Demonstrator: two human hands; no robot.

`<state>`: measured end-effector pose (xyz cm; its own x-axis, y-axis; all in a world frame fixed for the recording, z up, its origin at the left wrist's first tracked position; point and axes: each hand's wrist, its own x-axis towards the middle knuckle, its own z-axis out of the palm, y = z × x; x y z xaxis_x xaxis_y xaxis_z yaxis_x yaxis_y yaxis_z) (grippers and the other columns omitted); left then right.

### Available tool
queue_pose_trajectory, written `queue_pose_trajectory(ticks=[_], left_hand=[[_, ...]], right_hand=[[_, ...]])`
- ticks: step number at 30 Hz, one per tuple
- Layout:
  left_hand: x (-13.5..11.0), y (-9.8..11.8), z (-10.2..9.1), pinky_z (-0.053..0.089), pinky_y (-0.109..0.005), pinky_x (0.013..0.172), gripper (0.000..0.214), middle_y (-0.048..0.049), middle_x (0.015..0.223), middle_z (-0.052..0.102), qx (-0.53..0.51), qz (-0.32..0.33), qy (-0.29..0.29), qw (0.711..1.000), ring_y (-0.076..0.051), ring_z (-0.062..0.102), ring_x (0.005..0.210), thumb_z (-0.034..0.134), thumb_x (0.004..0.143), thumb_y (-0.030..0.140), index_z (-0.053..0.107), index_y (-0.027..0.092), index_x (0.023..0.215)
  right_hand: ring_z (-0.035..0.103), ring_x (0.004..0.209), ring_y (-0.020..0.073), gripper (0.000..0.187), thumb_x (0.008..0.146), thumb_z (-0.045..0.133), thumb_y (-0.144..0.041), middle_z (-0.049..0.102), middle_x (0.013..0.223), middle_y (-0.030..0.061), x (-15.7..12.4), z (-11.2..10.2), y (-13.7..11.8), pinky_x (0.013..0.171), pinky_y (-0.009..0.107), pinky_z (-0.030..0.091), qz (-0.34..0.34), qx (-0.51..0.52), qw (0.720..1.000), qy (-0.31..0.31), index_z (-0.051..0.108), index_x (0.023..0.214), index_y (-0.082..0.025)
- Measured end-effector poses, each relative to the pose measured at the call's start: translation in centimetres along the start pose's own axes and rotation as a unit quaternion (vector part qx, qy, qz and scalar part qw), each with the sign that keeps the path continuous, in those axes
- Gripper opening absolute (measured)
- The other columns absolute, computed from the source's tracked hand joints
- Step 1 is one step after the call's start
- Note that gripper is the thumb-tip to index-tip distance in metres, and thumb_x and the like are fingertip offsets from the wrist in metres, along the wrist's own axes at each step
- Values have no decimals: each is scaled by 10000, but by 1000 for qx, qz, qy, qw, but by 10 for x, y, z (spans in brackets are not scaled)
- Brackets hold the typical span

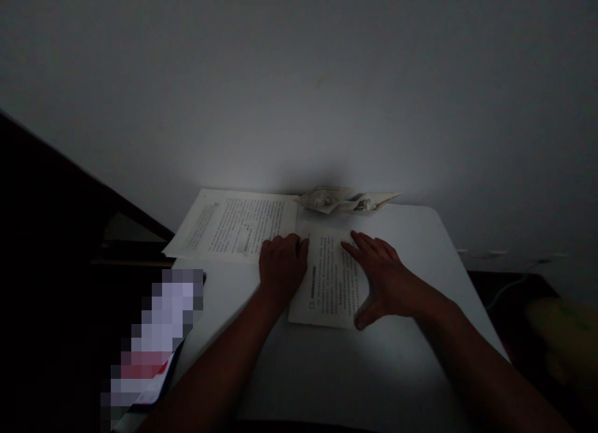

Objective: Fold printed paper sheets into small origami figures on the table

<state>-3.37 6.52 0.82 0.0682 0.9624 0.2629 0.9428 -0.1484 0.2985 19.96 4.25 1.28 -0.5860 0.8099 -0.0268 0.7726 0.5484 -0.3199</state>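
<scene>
A printed sheet of paper (331, 283), smaller than the page beside it and seemingly folded, lies on the white table in front of me. At its upper left edge is my left hand (283, 265), fingers curled and closed, thumb by the paper's border; the exact grip is partly hidden. My right hand (385, 280) is open over the right side, thumb and fingers spread wide along that edge. Behind the sheet stand two folded paper boats (322, 199) made of printed paper, the second boat (371, 204) on the right.
More printed pages (233, 224) lie at the table's back left, slightly overhanging its edge. A lit tablet or phone (156, 383), mostly pixelated, is at the left edge. The white table (420, 233) meets a grey wall (299, 96). A cable (509, 286) runs at right.
</scene>
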Motion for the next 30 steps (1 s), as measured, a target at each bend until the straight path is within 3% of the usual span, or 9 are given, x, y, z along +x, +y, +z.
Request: queue_pose_trajectory(ticks=[4, 9, 12, 16, 20, 24, 30], left_hand=[[2, -1, -4, 395, -361, 801, 330, -56, 825, 667, -60, -22, 22, 998, -218, 604, 795, 472, 904, 338, 527, 133, 1157], [3, -6, -8, 401, -367, 827, 258, -54, 864, 651, -81, -4, 61, 995, -221, 589, 859, 490, 891, 287, 540, 150, 1104], [-3, 0, -10, 395, -382, 865, 199, -86, 979, 627, -85, 71, 60, 992, -235, 554, 956, 522, 865, 276, 585, 160, 1015], [-19, 19, -7, 385, -409, 925, 281, -107, 1146, 573, -114, 203, -29, 972, -262, 496, 1088, 591, 815, 308, 590, 183, 1067], [-29, 34, -2, 376, -456, 948, 286, -129, 1201, 543, -105, 247, -93, 959, -289, 474, 1119, 604, 801, 341, 596, 178, 1036], [-30, 36, 0, 382, -458, 944, 265, -126, 1204, 538, -102, 246, -103, 958, -287, 470, 1119, 587, 809, 326, 592, 177, 1028], [-30, 37, -1, 388, -429, 934, 295, -114, 1162, 557, -118, 281, -120, 945, -273, 472, 1105, 604, 796, 322, 591, 162, 1044]], right_hand=[[62, 1414, 374, 1342, 402, 749, -694, 75, 1552, 192, -1, 1, 0, 1113, 576, 92, -1, 2, 1000, 5, 142, 1485, -185], [77, 1409, 388, 1349, 391, 771, -664, 76, 1550, 196, -1, 4, 2, 1103, 595, 102, -8, 6, 1000, 16, 141, 1485, -189], [83, 1408, 389, 1355, 380, 762, -685, 82, 1552, 187, -1, 4, 2, 1104, 591, 106, -5, 8, 1000, 16, 142, 1485, -204], [113, 1409, 371, 1326, 398, 719, -744, 118, 1550, 177, -2, 5, 3, 1110, 563, 140, 12, 8, 999, 39, 160, 1478, -214], [210, 1392, 339, 1141, 577, 671, -706, 252, 1513, 177, 0, 9, 8, 1104, 541, 196, 48, 11, 994, 100, 176, 1468, -193], [295, 1362, 327, 835, 777, 577, -588, 325, 1482, 166, 4, 12, 11, 1074, 548, 265, 78, 18, 984, 161, 240, 1443, -214], [434, 1270, 300, 580, 855, 531, -477, 502, 1351, 137, 8, 12, 11, 1045, 521, 336, 90, 52, 971, 215, 404, 1352, -207]])
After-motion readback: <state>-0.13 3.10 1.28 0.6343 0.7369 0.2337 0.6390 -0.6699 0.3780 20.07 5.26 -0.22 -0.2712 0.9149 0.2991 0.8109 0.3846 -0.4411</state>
